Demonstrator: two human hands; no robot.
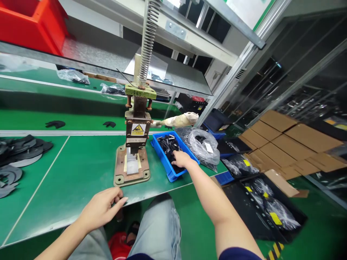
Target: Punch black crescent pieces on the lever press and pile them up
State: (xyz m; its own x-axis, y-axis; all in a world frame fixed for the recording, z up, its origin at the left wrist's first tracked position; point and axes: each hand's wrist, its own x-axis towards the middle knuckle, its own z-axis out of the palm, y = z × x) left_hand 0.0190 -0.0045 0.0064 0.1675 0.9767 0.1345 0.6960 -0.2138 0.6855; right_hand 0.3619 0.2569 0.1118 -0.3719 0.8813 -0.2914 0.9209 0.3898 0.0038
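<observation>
My right hand (pixel 181 159) reaches into a blue bin (pixel 170 169) of small black parts (pixel 167 144). Its visible fingers are apart and touch the parts; the other fingertips are hidden, and I see nothing held. At the table's front edge rests my left hand (pixel 104 206), loosely bent, with the thumb stretched out and nothing visible in it. Just beyond that hand stands a hand press (pixel 138 126) on a square metal base (pixel 118 169), with a spring on top and a tape-wrapped lever (pixel 180 120) pointing right. A light strip (pixel 132 163) lies under the press head.
Flat black curved pieces (pixel 24 151) are piled at the table's left. Right of the bin lies a clear plastic bag (pixel 204 146). A metal shelf (pixel 103 54) with a red bin (pixel 35 27) spans the back. Black crates (pixel 260 213) and cardboard (pixel 287 144) stand at right.
</observation>
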